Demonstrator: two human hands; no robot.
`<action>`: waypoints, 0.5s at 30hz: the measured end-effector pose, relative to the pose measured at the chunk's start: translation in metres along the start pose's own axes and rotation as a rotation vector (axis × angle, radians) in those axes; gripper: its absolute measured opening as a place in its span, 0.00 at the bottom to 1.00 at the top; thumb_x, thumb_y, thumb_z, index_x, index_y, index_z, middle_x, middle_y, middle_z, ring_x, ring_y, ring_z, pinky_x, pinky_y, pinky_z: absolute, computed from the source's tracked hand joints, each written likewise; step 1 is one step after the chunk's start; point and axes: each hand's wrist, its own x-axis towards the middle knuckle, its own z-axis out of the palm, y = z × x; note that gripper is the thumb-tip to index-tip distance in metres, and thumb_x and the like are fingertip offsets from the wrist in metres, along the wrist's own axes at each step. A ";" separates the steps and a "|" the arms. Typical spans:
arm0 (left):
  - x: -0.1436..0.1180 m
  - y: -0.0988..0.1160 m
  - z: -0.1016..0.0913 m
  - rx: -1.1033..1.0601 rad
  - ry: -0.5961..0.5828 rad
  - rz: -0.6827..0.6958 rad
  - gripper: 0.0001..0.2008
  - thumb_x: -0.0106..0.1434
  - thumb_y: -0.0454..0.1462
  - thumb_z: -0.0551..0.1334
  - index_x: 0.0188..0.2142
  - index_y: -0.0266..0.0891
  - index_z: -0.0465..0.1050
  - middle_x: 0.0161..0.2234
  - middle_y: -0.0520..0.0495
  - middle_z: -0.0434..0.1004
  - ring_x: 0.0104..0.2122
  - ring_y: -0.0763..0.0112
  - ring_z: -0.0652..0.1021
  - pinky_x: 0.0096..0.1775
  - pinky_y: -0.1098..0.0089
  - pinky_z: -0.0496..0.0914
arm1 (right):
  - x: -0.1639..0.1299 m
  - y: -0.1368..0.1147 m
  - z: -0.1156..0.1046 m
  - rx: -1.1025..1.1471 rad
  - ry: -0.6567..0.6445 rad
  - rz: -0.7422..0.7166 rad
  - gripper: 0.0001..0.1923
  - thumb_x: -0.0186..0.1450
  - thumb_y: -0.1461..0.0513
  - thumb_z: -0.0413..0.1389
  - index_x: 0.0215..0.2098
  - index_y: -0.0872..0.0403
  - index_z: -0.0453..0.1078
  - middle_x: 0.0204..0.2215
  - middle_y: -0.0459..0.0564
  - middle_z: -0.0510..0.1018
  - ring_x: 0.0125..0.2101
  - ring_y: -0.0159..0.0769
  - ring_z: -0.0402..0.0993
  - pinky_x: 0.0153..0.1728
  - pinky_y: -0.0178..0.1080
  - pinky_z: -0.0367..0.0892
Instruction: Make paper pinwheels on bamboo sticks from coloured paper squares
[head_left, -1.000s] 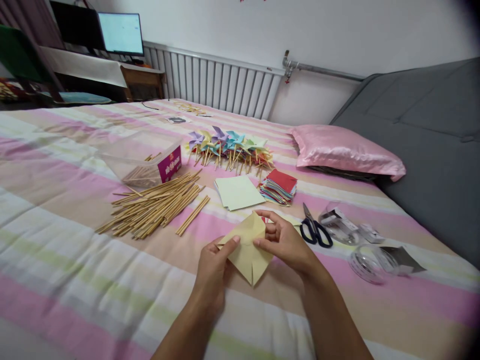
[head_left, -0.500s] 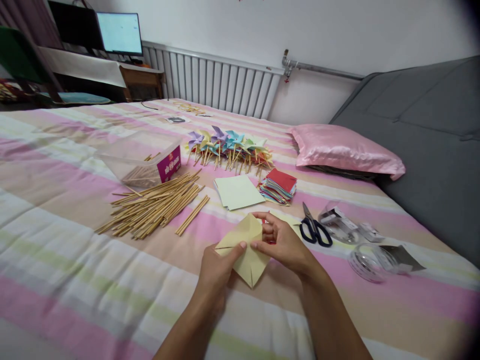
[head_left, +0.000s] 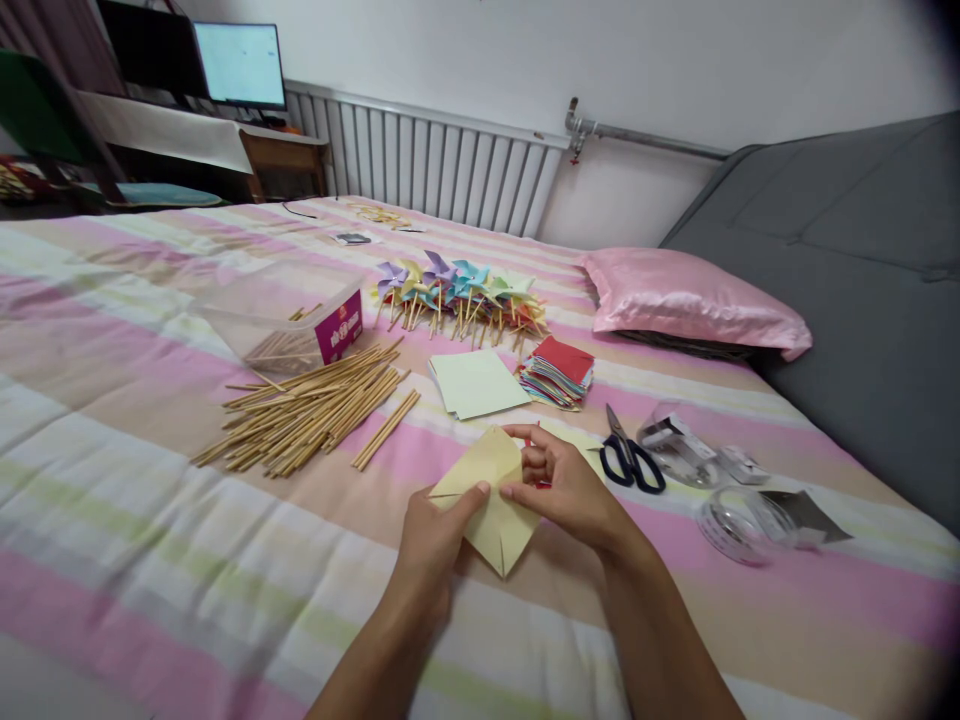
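A pale yellow paper square (head_left: 491, 500), cut and partly folded, rests on the striped bedspread (head_left: 135, 500) between my hands. My left hand (head_left: 435, 535) pinches its left side with the thumb near the centre. My right hand (head_left: 566, 485) holds the right side, its fingers curled over a folded flap at the top. A little red shows under my right fingers.
A heap of wooden sticks (head_left: 307, 410) lies to the left, behind it a clear box (head_left: 289, 320). Finished pinwheels (head_left: 457, 295), a pale green sheet stack (head_left: 476, 383) and coloured squares (head_left: 559, 372) lie ahead. Scissors (head_left: 630, 455), tape rolls (head_left: 739, 525) and a pink pillow (head_left: 686, 300) are right.
The paper and both hands shifted slightly up and away from me. My left thumb moved closer to the paper's centre and my right fingers curled further over the top flap.
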 end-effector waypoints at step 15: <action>0.000 -0.001 0.001 0.006 0.039 0.020 0.22 0.44 0.39 0.71 0.37 0.27 0.77 0.29 0.38 0.80 0.29 0.62 0.78 0.30 0.69 0.69 | -0.005 -0.011 -0.003 -0.178 0.042 -0.089 0.23 0.59 0.60 0.58 0.52 0.46 0.61 0.41 0.49 0.72 0.31 0.31 0.74 0.32 0.34 0.66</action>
